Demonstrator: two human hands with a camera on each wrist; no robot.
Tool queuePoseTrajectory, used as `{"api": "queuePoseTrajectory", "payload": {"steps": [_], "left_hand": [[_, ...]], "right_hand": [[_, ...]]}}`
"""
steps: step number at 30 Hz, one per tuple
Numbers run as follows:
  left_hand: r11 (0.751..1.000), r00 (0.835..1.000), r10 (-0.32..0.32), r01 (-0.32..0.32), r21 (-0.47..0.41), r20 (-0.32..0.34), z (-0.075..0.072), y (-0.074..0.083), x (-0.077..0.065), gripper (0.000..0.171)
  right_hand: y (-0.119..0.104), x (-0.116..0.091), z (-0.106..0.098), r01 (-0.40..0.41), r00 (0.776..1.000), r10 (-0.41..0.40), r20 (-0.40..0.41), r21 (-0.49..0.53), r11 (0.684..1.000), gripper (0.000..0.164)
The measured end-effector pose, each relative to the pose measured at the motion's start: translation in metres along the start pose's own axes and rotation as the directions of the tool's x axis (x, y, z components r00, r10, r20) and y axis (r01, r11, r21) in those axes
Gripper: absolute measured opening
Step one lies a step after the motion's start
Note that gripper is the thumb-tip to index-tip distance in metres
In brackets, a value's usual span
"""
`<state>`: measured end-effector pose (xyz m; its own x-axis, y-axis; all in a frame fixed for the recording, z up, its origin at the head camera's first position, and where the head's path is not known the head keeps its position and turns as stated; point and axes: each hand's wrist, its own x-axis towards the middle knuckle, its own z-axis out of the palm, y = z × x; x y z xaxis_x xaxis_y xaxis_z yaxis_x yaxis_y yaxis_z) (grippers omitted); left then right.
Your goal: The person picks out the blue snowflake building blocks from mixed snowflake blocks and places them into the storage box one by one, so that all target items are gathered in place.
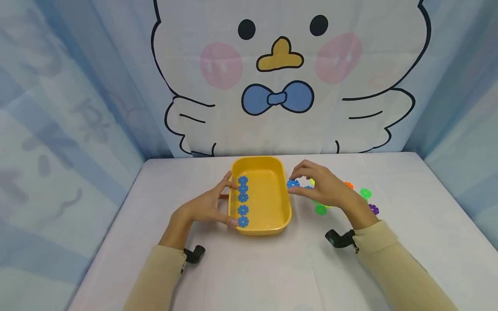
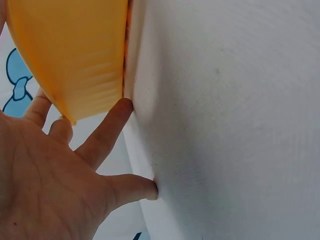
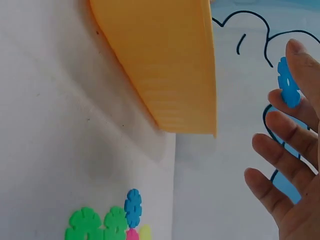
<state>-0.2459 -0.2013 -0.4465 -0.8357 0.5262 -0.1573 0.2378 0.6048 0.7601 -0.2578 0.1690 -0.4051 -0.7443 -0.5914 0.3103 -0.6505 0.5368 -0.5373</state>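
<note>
A yellow tray (image 1: 268,226) stands on the white table, with a column of several blue notched plastic discs (image 1: 243,197) along its left inner side. My left hand (image 1: 206,206) rests against the tray's left side, its fingers spread, fingertips and thumb tip at the rim. In the left wrist view, extended fingers (image 2: 107,132) reach to the tray's outer wall and the tabletop. Just right of the tray, my right hand (image 1: 324,183) pinches a blue notched disc (image 3: 288,82) between thumb and index finger. Its other fingers are spread apart and hold nothing.
Under and beyond the right hand lie loose discs, among them a green disc (image 1: 320,210), a purple disc (image 1: 374,209), an orange disc (image 1: 349,185) and another blue disc (image 3: 133,207). A curtain printed with a cartoon bird (image 1: 276,129) hangs behind the table.
</note>
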Motion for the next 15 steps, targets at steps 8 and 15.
{"api": "queuePoseTrajectory", "payload": {"steps": [8,15], "left_hand": [[0.999,1.0,-0.029,0.029,0.02,-0.009,0.002,0.0,0.0,0.138],[0.999,0.999,-0.029,0.03,0.036,-0.023,0.002,-0.001,0.001,0.133]], "right_hand": [[-0.006,0.021,-0.002,0.017,0.999,-0.016,-0.031,0.04,0.999,0.025],[-0.013,0.041,-0.001,0.026,1.0,-0.024,-0.019,0.082,0.996,0.026]]}}
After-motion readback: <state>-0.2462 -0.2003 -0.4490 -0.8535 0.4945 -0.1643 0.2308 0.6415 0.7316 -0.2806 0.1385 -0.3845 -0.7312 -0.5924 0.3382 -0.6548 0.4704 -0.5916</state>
